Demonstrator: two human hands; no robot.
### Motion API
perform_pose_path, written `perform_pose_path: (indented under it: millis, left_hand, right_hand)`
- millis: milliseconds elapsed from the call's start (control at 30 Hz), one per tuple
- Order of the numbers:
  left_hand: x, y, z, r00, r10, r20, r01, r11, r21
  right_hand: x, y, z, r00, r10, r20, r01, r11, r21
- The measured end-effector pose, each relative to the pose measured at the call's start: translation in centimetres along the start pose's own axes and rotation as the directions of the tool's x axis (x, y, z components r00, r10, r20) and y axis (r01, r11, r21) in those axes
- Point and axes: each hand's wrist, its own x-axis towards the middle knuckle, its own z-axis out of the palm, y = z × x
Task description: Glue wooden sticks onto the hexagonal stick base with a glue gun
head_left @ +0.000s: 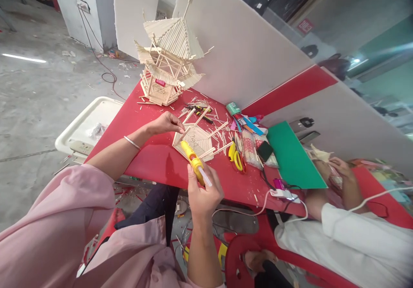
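My right hand (204,190) is wrapped round a yellow glue gun (193,157) with a whitish glue stick at its back end. The gun's tip is over the left part of a flat hexagonal base of thin wooden sticks (200,138). Several sticks stand up at an angle from its edges. At the base's upper left, my left hand (167,124) has its fingers pinched together close to the gun's tip, on what looks like a thin stick. A tiered wooden-stick pagoda model (171,43) stands at the table's far end.
The red table (145,159) bears loose sticks, pliers (204,117), yellow scissors (237,155), bagged sticks (251,148), a green board (292,154) and a power strip (284,194) with cables. A white partition rises behind. At right, another person's hands (343,172) hold something pale.
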Motion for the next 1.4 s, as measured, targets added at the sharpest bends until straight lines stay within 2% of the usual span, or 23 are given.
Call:
perform_pose_path:
  millis: [200,400,500,567,600,633,667,700,733,767,800,833,867,933,1000,1067,1100,1167,1200,1267,1333,1400]
  left_hand:
    - [0.0,0.1,-0.8,0.998,-0.058,-0.007,0.056,0.99,-0.131]
    - [-0.3,-0.2,-1.0,0.997,-0.074,0.02,0.077,0.974,-0.211]
    - [-0.3,-0.4,-0.7,0.993,-0.094,0.066,0.104,0.979,-0.174]
    - [-0.2,-0.5,-0.7,0.99,-0.141,0.003,0.141,0.986,-0.087]
    - [-0.1,-0.5,-0.8,0.979,-0.177,-0.102,0.178,0.984,-0.004]
    - [0.0,-0.5,-0.9,0.946,-0.205,-0.25,0.236,0.966,0.101]
    - [0.0,-0.5,-1.1,0.884,-0.206,-0.419,0.316,0.925,0.212]
    - [0.0,-0.4,-1.4,0.8,-0.174,-0.574,0.413,0.854,0.317]
    - [0.1,-0.3,-1.6,0.727,-0.123,-0.676,0.496,0.774,0.393]
    - [0.0,-0.2,-1.7,0.673,-0.074,-0.736,0.56,0.701,0.442]
    - [0.0,-0.1,-1.8,0.644,-0.029,-0.765,0.59,0.655,0.472]
    - [-0.1,-0.2,-1.7,0.639,0.004,-0.769,0.594,0.632,0.498]
    - [-0.1,-0.3,-1.6,0.655,0.032,-0.755,0.577,0.624,0.527]
    - [-0.3,-0.6,-1.0,0.738,0.076,-0.671,0.481,0.639,0.601]
    - [-0.4,-1.1,-0.2,0.855,0.085,-0.511,0.316,0.698,0.643]
    - [-0.6,-1.5,0.5,0.959,0.016,-0.285,0.154,0.812,0.563]
    - [-0.7,-1.5,0.7,0.987,-0.039,-0.158,0.113,0.864,0.49]
    - [-0.7,-1.5,0.8,0.991,-0.129,0.046,0.103,0.922,0.374]
    - [-0.7,-1.5,0.7,0.982,-0.156,0.107,0.11,0.932,0.345]
    - [-0.7,-1.5,0.4,0.971,-0.177,0.163,0.118,0.94,0.319]
    - [-0.7,-1.7,0.2,0.962,-0.196,0.191,0.131,0.943,0.307]
    - [-0.6,-2.0,0.1,0.951,-0.223,0.213,0.15,0.938,0.314]
  right_hand:
    - [1.2,-0.6,1.7,0.987,-0.136,-0.087,0.121,0.98,-0.155]
    - [3.1,-0.8,3.0,0.991,-0.119,-0.058,0.099,0.956,-0.275]
    - [4.2,-0.7,2.5,0.979,-0.134,-0.154,0.083,0.95,-0.301]
    - [4.5,-0.5,1.5,0.964,-0.128,-0.233,0.055,0.953,-0.297]
    - [4.4,-0.4,0.9,0.96,-0.11,-0.259,0.033,0.958,-0.285]
    - [4.1,-0.2,0.2,0.958,-0.084,-0.275,0.008,0.964,-0.267]
    - [3.7,0.0,-0.5,0.958,-0.053,-0.283,-0.019,0.97,-0.244]
    - [3.2,0.3,-1.2,0.957,-0.013,-0.289,-0.053,0.974,-0.219]
    - [2.6,0.8,-1.9,0.955,0.036,-0.295,-0.096,0.977,-0.191]
    - [1.9,1.3,-2.5,0.948,0.098,-0.302,-0.152,0.975,-0.163]
    - [1.2,1.9,-3.1,0.935,0.174,-0.309,-0.223,0.966,-0.133]
    - [0.5,2.5,-3.7,0.914,0.262,-0.31,-0.303,0.948,-0.094]
    - [0.0,3.3,-4.3,0.884,0.355,-0.305,-0.385,0.922,-0.042]
    - [-0.9,5.0,-5.2,0.805,0.527,-0.274,-0.529,0.846,0.073]
    - [-1.5,6.8,-6.0,0.719,0.647,-0.253,-0.632,0.76,0.15]
    - [-2.0,8.7,-6.4,0.647,0.719,-0.255,-0.698,0.692,0.183]
    - [-2.4,9.6,-6.4,0.62,0.741,-0.258,-0.72,0.668,0.189]
    - [-3.3,11.2,-6.3,0.588,0.768,-0.253,-0.745,0.636,0.2]
    - [-3.7,11.9,-6.1,0.587,0.774,-0.238,-0.746,0.631,0.211]
    - [-4.6,13.0,-5.6,0.61,0.766,-0.202,-0.726,0.643,0.244]
    - [-5.2,13.7,-5.1,0.662,0.723,-0.197,-0.684,0.69,0.236]
    - [-5.3,14.1,-4.7,0.74,0.625,-0.247,-0.611,0.779,0.139]
